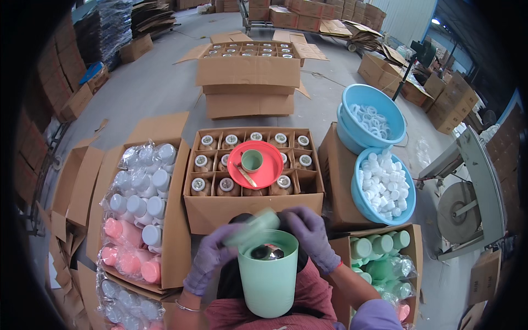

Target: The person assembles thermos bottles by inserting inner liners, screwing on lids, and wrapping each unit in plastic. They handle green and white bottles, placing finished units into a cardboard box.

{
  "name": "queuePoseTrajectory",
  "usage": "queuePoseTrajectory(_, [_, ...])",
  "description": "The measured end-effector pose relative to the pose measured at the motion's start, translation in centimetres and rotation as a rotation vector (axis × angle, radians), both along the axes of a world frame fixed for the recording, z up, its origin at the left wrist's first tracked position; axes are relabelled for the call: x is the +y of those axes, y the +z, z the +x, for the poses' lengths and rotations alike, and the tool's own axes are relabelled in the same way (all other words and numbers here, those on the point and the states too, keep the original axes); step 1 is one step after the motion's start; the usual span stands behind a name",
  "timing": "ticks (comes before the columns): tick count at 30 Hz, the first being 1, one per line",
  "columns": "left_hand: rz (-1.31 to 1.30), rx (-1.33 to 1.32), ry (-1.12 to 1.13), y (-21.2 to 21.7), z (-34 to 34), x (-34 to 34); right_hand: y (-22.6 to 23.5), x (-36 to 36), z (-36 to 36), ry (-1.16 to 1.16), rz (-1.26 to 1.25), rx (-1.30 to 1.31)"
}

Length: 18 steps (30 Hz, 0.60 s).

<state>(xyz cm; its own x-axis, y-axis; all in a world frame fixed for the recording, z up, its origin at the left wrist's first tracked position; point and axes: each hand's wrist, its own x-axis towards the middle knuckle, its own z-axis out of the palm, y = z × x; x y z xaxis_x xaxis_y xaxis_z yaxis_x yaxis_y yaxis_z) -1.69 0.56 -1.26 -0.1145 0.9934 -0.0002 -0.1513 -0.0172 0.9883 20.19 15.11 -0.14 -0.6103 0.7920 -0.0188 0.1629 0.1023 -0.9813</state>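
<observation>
Between my legs stands a tall pale green container (268, 291), its round mouth upward, with a shiny metallic piece (267, 252) inside. Above its left rim, my left hand (212, 256), in a purple glove, is closed on a tilted pale green cup-shaped piece (254, 226), blurred by motion. My right hand (311, 234), also gloved in purple, is beside that piece, above the container's right rim. Its fingers are bent together, and whatever they hold cannot be made out. Ahead, a red round tray (269, 179) carries a small green cup (252, 160) and a flat light-coloured strip (248, 176).
The tray rests on a divided carton (253, 212) of bottles with silvery tops. On the left, a carton (176, 236) holds wrapped white and pink bottles; a carton (413, 269) of green ones stands right. Blue basins hold white rings (371, 121) and white caps (385, 184).
</observation>
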Motion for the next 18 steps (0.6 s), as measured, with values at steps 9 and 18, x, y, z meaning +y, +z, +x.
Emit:
queuePoseTrajectory(9, [0.371, 0.398, -0.249, 1.0, -0.2, 3.4, -1.9, -2.9, 1.2, 0.033, 0.027, 0.271])
queuePoseTrajectory(18, [0.45, 0.399, -0.278, -0.4, 0.3, 3.5, -2.0, -4.4, 1.8, -0.029, 0.148, 0.116])
